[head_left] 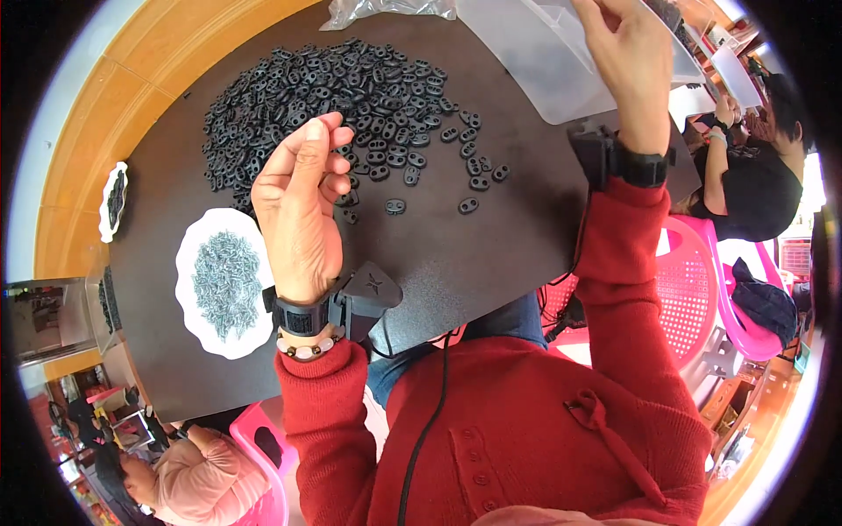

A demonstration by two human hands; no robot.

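My left hand (pixel 303 197) is raised at the near edge of a big heap of black two-hole cord locks (pixel 307 96). Its thumb and index finger are pinched together, the other fingers curled; anything between them is too small to make out. Just left of that wrist, a white scalloped plate (pixel 189 302) holds many small silvery pieces that look like springs (pixel 226 282). At the upper right, my right hand (pixel 636 74) is over a translucent plastic bin (pixel 548 92). The frame's top edge cuts off its fingers, so its grip is hidden.
Several loose cord locks (pixel 469 205) lie right of the heap on the dark table (pixel 421 245). A clear plastic bag (pixel 386 10) is at the far edge. Another white dish (pixel 107 202) is at far left. Co-workers sit at right (pixel 754 175) and lower left (pixel 197 478), near pink chairs (pixel 688 272).
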